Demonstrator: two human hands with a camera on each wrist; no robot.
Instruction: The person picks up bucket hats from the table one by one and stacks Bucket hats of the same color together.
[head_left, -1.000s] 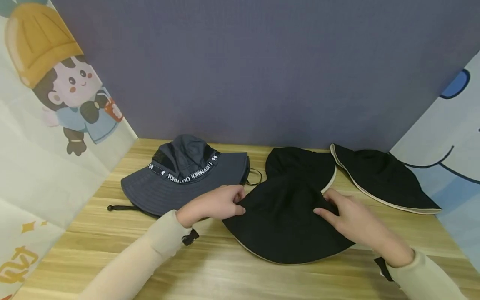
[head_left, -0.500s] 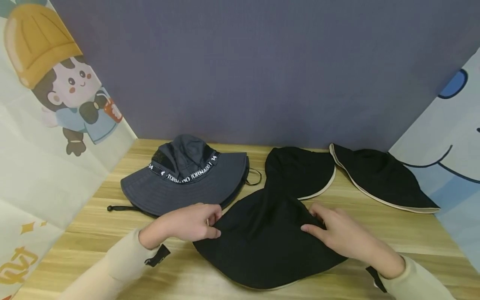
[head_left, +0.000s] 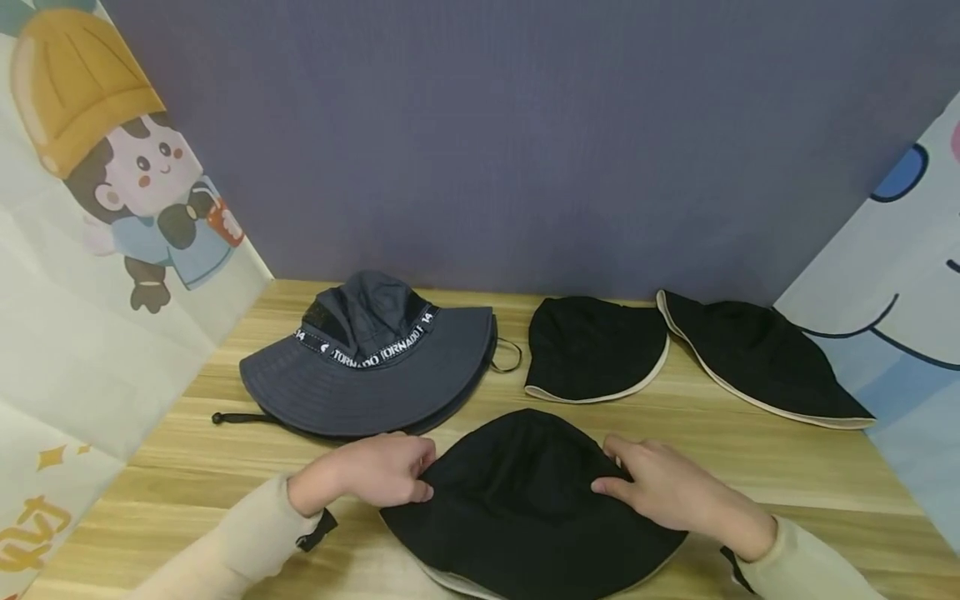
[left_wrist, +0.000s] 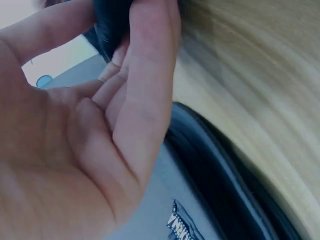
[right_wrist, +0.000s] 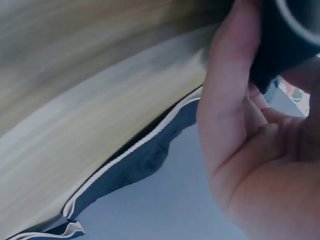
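Observation:
A black bucket hat with a light-edged brim is at the front middle of the table in the head view, crown toward the back. My left hand pinches its left side between thumb and fingers. On the opposite side, my right hand grips the cloth the same way. Both wrist views show dark fabric between thumb and fingers; the fingertips are partly hidden behind it. Just behind my left hand lies a dark grey wide-brimmed hat with a lettered band.
Two more black hats with light edging, a smaller one and a wider one, lie along the back right of the wooden table. A grey-blue panel rises behind them. Printed sheets flank the table.
Both hands have drawn the black bucket hat toward the front edge, off the smaller black hat, which now shows whole. The grey hat and the wider black hat stay put.

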